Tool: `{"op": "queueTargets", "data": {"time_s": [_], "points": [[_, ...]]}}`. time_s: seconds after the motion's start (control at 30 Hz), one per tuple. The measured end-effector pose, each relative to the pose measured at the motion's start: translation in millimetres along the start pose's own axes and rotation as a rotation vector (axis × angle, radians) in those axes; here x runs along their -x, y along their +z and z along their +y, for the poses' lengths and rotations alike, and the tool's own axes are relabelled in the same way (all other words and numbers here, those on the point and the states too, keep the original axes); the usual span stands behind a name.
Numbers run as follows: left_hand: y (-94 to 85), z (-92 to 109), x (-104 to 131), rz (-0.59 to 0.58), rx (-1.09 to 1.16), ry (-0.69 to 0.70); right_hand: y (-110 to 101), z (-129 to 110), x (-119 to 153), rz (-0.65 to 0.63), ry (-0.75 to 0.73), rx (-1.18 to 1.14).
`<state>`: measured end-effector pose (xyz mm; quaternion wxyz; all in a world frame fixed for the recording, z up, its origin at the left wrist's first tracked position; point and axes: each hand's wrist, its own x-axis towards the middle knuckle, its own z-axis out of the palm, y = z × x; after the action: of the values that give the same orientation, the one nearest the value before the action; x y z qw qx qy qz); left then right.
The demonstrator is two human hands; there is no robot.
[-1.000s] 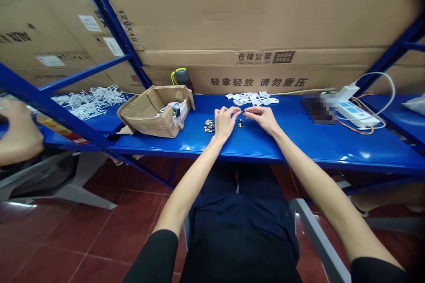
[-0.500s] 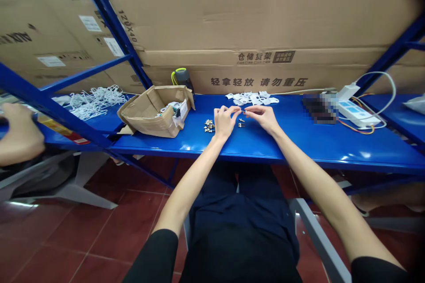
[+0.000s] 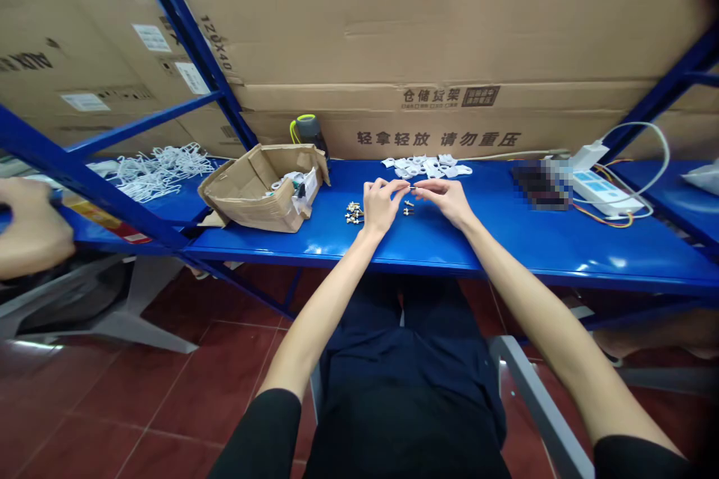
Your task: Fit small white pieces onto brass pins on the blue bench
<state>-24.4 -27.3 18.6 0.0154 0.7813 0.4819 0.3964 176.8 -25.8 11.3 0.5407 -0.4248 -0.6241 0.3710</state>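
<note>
My left hand (image 3: 383, 205) and my right hand (image 3: 445, 199) meet fingertip to fingertip above the blue shelf (image 3: 438, 243). Both are closed in a pinch on one small screw (image 3: 413, 188), mostly covered by the fingers. Left of my left hand lies a small pile of brass-coloured screws (image 3: 353, 212). Between and just below my hands, a few more screws (image 3: 409, 212) rest on the shelf. Behind my hands several white plastic pieces (image 3: 427, 166) are spread near the cardboard.
An open cardboard box (image 3: 252, 198) with small parts stands at left, a dark bottle (image 3: 311, 133) behind it. White hooks (image 3: 162, 171) lie farther left, near another person's hand (image 3: 34, 228). A power strip (image 3: 604, 191) with cables sits at right.
The other person's hand at far left has moved slightly. My own hands have hardly moved and keep the same pinch.
</note>
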Motion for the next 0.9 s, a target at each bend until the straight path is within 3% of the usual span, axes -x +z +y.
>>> {"op": "queueTargets", "data": {"time_s": [0.33,0.6,0.9], "points": [[-0.4,-1.3,0.6,-0.088,0.045,0.022,0.6,-3.0,2.3,-0.03,-0.004,0.069],[3.0,-2.7,1.1,-0.081,0.077,0.046,0.2,2.3,-1.4,0.016,0.01,0.057],[3.3,-3.0,1.0,-0.163,0.038,0.063,-0.7,3.5,-0.3,-0.048,-0.011,0.153]]}}
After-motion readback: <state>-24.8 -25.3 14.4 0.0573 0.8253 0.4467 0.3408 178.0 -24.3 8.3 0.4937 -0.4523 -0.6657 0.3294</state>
